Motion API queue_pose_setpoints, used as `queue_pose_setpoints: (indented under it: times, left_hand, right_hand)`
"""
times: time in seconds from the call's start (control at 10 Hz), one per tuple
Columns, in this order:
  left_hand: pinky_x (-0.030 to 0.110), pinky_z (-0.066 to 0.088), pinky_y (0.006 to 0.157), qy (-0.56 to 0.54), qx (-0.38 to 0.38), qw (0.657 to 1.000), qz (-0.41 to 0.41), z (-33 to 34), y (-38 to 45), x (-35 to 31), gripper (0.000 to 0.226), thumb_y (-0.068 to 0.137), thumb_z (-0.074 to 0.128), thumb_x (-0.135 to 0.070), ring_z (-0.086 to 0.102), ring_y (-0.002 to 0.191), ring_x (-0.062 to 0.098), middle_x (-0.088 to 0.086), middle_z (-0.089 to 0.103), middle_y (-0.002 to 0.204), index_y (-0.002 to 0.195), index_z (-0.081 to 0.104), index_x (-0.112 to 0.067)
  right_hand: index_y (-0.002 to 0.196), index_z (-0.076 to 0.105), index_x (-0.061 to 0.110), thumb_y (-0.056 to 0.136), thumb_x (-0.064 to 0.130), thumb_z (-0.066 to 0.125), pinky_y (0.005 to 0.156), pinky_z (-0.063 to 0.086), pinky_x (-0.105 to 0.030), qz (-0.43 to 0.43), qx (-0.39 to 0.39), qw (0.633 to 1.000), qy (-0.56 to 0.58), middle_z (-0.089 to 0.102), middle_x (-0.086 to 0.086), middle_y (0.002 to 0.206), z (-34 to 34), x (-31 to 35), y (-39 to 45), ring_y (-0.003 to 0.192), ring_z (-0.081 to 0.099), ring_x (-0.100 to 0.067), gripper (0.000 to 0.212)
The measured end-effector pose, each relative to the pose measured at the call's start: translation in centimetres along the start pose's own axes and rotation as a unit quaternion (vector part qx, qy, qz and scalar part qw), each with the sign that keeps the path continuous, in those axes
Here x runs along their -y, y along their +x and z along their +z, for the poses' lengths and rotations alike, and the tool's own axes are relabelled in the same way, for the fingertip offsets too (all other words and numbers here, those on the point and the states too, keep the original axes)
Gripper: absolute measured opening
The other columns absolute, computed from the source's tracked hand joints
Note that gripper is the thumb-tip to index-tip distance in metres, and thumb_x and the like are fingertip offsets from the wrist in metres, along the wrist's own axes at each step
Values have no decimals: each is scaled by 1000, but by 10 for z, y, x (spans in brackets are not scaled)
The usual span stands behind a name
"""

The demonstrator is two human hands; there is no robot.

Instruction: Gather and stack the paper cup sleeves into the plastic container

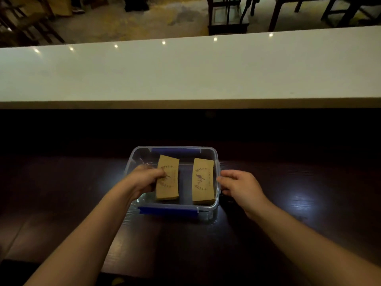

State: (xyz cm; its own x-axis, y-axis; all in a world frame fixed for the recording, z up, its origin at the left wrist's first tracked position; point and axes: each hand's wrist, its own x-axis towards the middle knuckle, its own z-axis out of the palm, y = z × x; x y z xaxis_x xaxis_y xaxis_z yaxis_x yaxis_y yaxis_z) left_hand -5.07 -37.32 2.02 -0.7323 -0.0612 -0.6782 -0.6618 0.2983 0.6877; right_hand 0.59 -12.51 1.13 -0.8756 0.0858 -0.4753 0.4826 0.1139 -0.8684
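Dim table [61,203]; left hand [144,179] fingers behind sleeves [167,178].

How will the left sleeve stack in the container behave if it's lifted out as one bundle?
The left sleeve stack looks like many loose flat cardboard pieces, so it would probably fan or slide apart unless pinched firmly, as the left hand seems to. It is likely light. Each sleeve is thin and probably bends easily, though the stack looks fairly stiff.

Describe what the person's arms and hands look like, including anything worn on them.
Both forearms are bare up to the frame's edge: no sleeves show. The left hand and right hand wear no gloves, and no rings, watch or bracelets are visible in this dim light.
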Motion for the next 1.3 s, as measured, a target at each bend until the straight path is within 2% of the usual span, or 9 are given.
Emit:
queue_pose_setpoints:
  times: [0.1, 0.3, 0.4, 0.6, 0.8, 1.0, 1.1, 1.2, 1.3]
  left_hand:
    - [44, 55, 87, 31, 23, 999, -15, 5, 12, 6, 16, 88, 60, -10, 68, 93, 28, 16, 70, 98, 103, 59, -3]
    - [43, 55, 88, 42, 29, 999, -4, 19, 22, 11, 11, 89, 59, -12, 66, 97, 25, 10, 69, 98, 99, 60, -10]
    - [38, 55, 81, 56, 29, 998, 7, 25, 22, 10, 8, 89, 60, -15, 65, 94, 21, 8, 69, 99, 97, 61, -13]
    - [35, 49, 80, 68, 10, 998, 7, 37, 24, 9, 5, 88, 61, -14, 62, 92, 20, 3, 67, 90, 84, 62, -17]
    - [23, 45, 56, 72, 0, 997, 19, 40, 26, 13, 4, 88, 62, -15, 61, 76, 10, 3, 67, 90, 91, 62, -14]
    - [29, 48, 59, 29, -3, 1000, 0, 42, 27, 13, 13, 87, 64, -17, 64, 80, 17, 8, 68, 92, 98, 60, -11]
    - [33, 48, 69, 38, -7, 999, -5, 41, 22, 13, 13, 87, 62, -22, 62, 82, 19, 9, 67, 93, 95, 62, -11]
    - [33, 44, 67, 70, -34, 997, 14, 39, 17, 10, 21, 88, 57, -27, 53, 70, 18, 6, 61, 81, 94, 64, -8]
    - [37, 48, 67, 98, -107, 984, 105, 42, 5, 3, 17, 90, 55, -25, 53, 69, 20, 9, 58, 83, 96, 62, -11]
  right_hand:
    - [118, 63, 8, 86, 13, 66, 88, 57, -40, 8, -5, 1000, 6, 73, -8, 97, 1, -2, 4, 96, 69, -27, 33]
    - [120, 61, 8, 86, 15, 66, 83, 57, -33, 9, -2, 1000, 12, 72, -6, 98, 1, -7, 9, 91, 69, -20, 35]
    - [118, 61, 8, 87, 14, 66, 76, 56, -28, 12, -6, 1000, 26, 72, -8, 97, 2, -9, 10, 88, 69, -18, 32]
    - [117, 62, 7, 86, 15, 67, 84, 58, -39, 16, -14, 1000, 22, 74, -8, 94, 5, -12, 12, 88, 71, -22, 32]
    - [106, 65, 14, 85, 14, 68, 87, 58, -43, 11, -12, 999, 32, 75, -8, 93, 4, -11, 10, 90, 72, -26, 22]
    - [106, 66, 7, 85, 11, 66, 80, 58, -41, 10, -16, 999, 31, 73, -17, 96, 5, -8, 9, 83, 67, -26, 21]
    - [106, 66, 8, 87, 14, 65, 69, 58, -31, 16, 2, 1000, 10, 71, -7, 89, 3, -2, 5, 78, 66, -17, 20]
    - [89, 71, 15, 87, 26, 63, 79, 56, -47, -20, 6, 997, -76, 71, -12, 87, -6, 12, 3, 80, 65, -25, 13]
    - [92, 73, 19, 84, 36, 64, 78, 54, -43, -87, -50, 985, -138, 70, -3, 79, -29, 37, 3, 80, 65, -22, 21]
